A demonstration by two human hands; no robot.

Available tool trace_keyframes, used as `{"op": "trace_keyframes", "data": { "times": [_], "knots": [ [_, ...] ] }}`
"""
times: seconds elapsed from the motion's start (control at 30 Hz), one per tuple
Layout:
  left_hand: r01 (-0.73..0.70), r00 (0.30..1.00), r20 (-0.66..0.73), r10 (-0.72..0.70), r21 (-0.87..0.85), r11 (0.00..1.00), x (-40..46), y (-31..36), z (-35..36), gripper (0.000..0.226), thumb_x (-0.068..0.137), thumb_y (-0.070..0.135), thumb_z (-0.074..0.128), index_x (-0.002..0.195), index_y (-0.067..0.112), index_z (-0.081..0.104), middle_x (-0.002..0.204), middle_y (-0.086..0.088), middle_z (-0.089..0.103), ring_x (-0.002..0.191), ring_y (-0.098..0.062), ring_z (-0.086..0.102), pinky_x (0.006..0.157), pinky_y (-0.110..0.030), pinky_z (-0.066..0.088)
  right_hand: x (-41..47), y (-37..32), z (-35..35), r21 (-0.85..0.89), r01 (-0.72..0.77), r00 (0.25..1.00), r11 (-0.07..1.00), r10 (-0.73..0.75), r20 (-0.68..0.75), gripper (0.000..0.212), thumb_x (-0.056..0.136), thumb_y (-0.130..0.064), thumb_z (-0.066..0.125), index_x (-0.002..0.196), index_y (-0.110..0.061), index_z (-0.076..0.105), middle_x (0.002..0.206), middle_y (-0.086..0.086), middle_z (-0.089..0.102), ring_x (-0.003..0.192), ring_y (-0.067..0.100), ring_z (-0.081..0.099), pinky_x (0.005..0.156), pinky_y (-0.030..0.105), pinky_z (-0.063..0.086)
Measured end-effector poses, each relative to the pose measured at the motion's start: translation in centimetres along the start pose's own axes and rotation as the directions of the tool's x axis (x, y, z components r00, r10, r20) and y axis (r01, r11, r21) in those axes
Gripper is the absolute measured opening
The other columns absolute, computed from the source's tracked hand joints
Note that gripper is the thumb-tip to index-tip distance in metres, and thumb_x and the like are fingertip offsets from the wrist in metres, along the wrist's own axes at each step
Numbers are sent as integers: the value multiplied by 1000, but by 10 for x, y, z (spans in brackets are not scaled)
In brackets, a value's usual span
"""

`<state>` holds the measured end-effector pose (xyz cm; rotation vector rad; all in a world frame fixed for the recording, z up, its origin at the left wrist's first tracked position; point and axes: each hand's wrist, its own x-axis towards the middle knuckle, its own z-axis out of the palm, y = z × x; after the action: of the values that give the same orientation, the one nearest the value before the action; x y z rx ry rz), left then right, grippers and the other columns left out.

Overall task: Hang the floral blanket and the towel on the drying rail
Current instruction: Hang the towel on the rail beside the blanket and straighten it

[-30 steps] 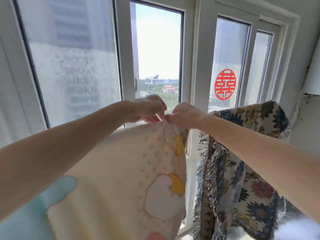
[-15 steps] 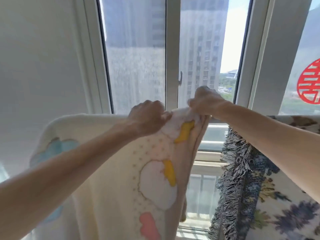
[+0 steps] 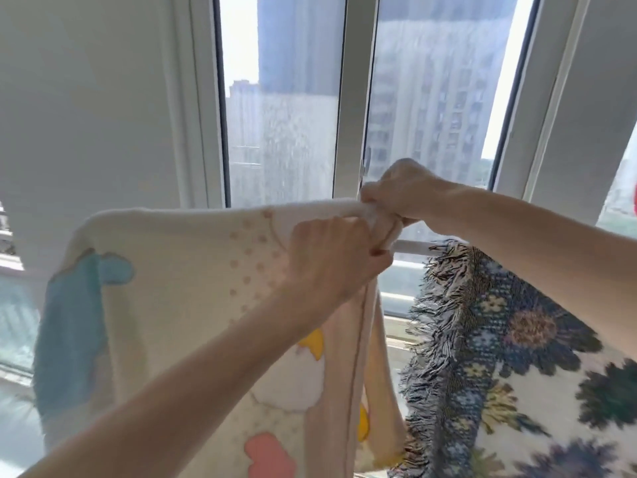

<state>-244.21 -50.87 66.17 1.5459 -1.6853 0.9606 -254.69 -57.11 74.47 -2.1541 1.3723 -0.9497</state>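
A cream towel (image 3: 179,270) with pastel cartoon shapes hangs spread over the drying rail (image 3: 412,247), of which only a short white stretch shows. My left hand (image 3: 331,260) grips the towel's right edge just below the top. My right hand (image 3: 403,194) pinches the towel's upper right corner at rail height. To the right, the fringed floral blanket (image 3: 510,346) drapes over the same rail, its fringe close beside the towel's edge.
White-framed windows (image 3: 348,98) stand right behind the rail, with tall buildings beyond. A white wall (image 3: 86,98) fills the left. A red sticker (image 3: 635,205) shows at the far right edge.
The view has swung left, so the blanket sits further right. The towel has spread wider along the rail, and my left hand has dropped slightly lower on its right edge.
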Motion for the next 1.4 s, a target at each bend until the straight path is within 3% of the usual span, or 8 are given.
{"op": "trace_keyframes", "data": {
  "times": [0.13,0.27,0.37,0.6,0.83,1.0,1.27,1.4],
  "knots": [
    [56,998,-2,-56,-42,998,-12,-6,15,16,74,32,65,69,18,62,56,-4,64,48,-29,62,50,-26,35,10,20,-10,-14,281,932,960,-269,241,7,91,-11,64,94,-10,70,93,1,69,89,18,64,77,32,52],
    [289,957,75,-279,-211,934,-11,-10,10,27,82,31,45,94,23,68,79,-1,70,74,-27,66,65,-36,51,6,34,-6,-83,440,710,894,-290,642,32,84,-26,71,112,-38,60,116,-11,64,112,10,58,93,38,45],
    [430,900,120,-420,-410,804,-5,-4,4,26,81,24,46,85,27,72,81,9,72,80,-16,67,75,-35,53,7,38,12,-54,585,716,810,-483,505,9,85,-30,70,92,-27,64,97,-1,69,96,19,65,83,44,55],
    [629,773,47,-633,-192,754,3,43,-17,37,91,37,54,62,16,44,60,0,49,76,-36,58,67,-44,47,13,52,-2,-87,756,645,648,-716,268,24,83,-20,56,60,-13,59,67,8,64,73,28,66,69,45,56],
    [539,829,-182,-529,3,842,40,131,-60,32,84,43,64,65,19,53,58,4,58,59,-20,60,49,-31,42,21,66,-89,-151,889,431,432,-901,-43,35,74,1,54,51,-23,44,52,-4,48,52,21,51,51,30,43],
    [608,758,200,-620,124,784,12,172,-39,26,93,37,59,77,16,61,71,2,63,62,-17,63,64,-38,58,25,121,-123,-228,886,463,404,-751,470,43,89,-3,64,53,-25,54,52,-4,60,52,13,61,54,25,48],
    [540,842,-18,-540,42,841,27,215,-55,30,97,30,56,69,21,52,57,5,55,51,-15,56,48,-29,44,38,163,-141,-126,879,476,460,-863,168,29,80,-2,66,65,-27,65,48,-11,61,43,6,60,40,27,52],
    [476,871,75,-485,110,873,16,238,-36,22,94,25,58,73,18,57,56,4,56,46,-14,54,48,-28,46,43,196,-156,-247,901,418,358,-868,269,44,74,0,64,69,-42,56,71,-32,62,69,-11,60,48,32,49]
  ]
}}
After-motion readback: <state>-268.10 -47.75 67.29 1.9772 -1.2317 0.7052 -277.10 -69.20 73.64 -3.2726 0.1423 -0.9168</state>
